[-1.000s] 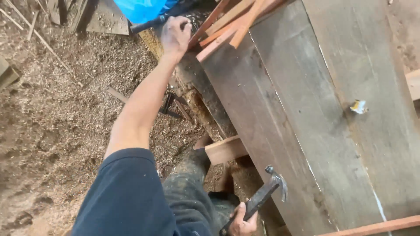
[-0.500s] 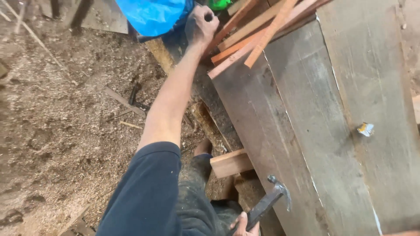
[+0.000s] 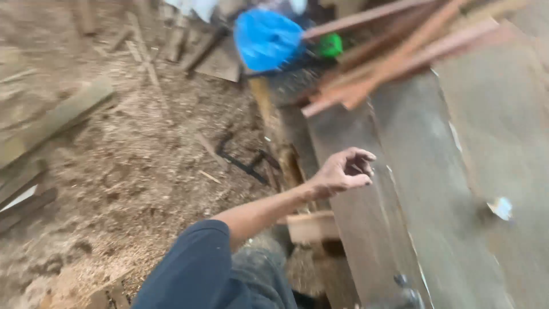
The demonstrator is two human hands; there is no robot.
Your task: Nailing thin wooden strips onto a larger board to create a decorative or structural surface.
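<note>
My left hand hovers over the left edge of wide grey planks, with the arm in a dark blue sleeve stretched out from below. Its fingers are curled together; the blur hides whether something small sits between them. A pile of reddish wooden slats lies across the far end of the planks, well beyond the hand. The dark head of a hammer shows at the bottom edge. My right hand is out of the picture.
A blue bag and a green object lie past the planks. Sawdust and wood scraps cover the floor at left, with a dark metal piece. A pale wood block sits under the planks, a small pale scrap on them.
My left hand has drawn back from the slat pile near the blue bag toward me, over the plank edge. The view swung left; my right hand dropped out of sight.
</note>
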